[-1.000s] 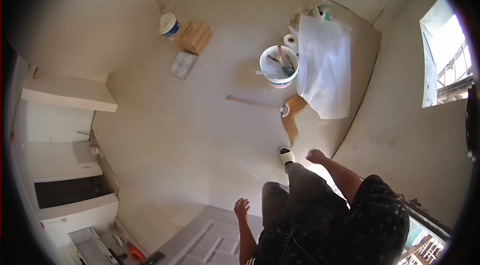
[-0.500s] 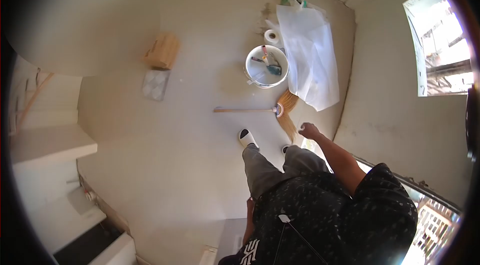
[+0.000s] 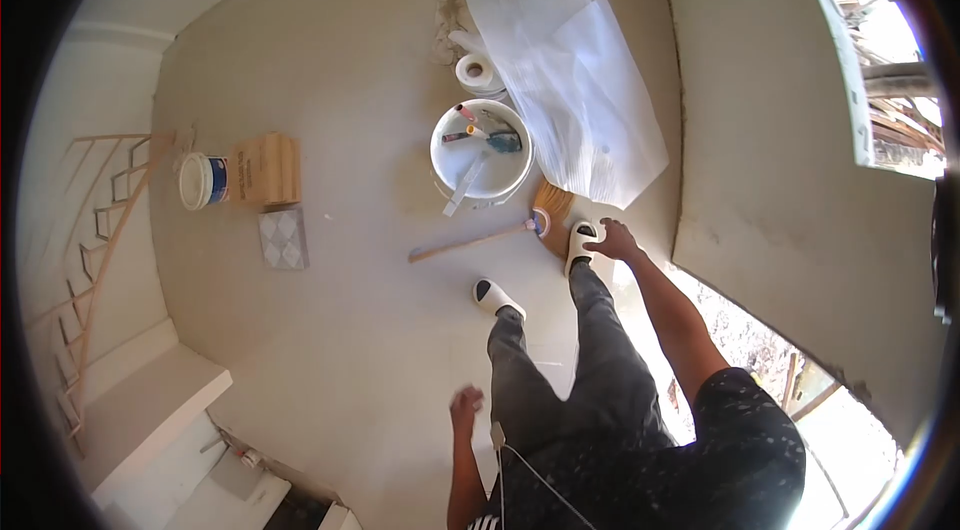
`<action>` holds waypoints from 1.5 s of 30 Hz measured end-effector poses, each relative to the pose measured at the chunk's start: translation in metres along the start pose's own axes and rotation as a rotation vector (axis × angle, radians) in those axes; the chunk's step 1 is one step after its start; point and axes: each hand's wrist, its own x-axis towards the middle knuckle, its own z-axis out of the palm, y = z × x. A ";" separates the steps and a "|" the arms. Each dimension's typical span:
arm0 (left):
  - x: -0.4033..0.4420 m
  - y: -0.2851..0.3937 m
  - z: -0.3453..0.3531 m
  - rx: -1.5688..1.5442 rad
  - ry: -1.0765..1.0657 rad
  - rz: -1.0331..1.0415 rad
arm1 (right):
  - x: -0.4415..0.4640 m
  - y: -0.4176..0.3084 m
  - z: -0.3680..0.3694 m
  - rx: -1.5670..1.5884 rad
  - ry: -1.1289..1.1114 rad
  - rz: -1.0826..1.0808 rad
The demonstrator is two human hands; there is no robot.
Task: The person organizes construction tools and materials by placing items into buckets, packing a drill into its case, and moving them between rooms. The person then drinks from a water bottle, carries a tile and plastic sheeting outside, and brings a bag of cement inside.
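Note:
My right hand point(image 3: 612, 238) hangs at the right over my slippered foot, thumb and fingers apart, with nothing in it. My left hand point(image 3: 466, 410) hangs low beside my left leg, its fingers loosely bent but not closed, also without anything in it. Ahead of my feet lies a broom point(image 3: 470, 241) with a wooden handle; its straw head is partly hidden by a slipper point(image 3: 582, 242) and a plastic sheet. Beyond it stands a white bucket point(image 3: 446, 177) with brushes or similar handled tools and a flat scraper-like blade inside.
A translucent plastic sheet point(image 3: 580, 80) covers the floor at the right, near a white roll point(image 3: 475, 72). Leftward are a cardboard box point(image 3: 270, 170), a paint tub point(image 3: 195, 182) and patterned tiles point(image 3: 284, 239). A ledge point(image 3: 165, 400) juts out at the lower left. An opening point(image 3: 750, 340) is at my right.
My view has shifted, and the bucket and sheet now appear further left. My right foot has stepped forward onto or beside the broom head. My left hand has come into fuller view.

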 end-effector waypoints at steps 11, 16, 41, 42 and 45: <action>-0.098 -0.023 0.098 0.568 0.187 -0.180 | 0.275 0.017 -0.023 -0.050 0.389 0.256; -0.091 0.009 0.126 0.690 0.188 -0.084 | 0.298 0.042 -0.019 -0.179 0.348 0.156; -0.117 0.312 0.387 1.480 -1.765 1.467 | -0.528 -0.058 -0.144 1.001 0.848 -0.554; -0.109 0.262 0.380 1.699 -1.965 1.038 | -0.565 -0.067 -0.141 1.006 0.874 -0.533; -0.126 0.197 0.300 1.785 -1.949 -0.237 | -0.632 -0.089 -0.109 0.311 1.775 0.857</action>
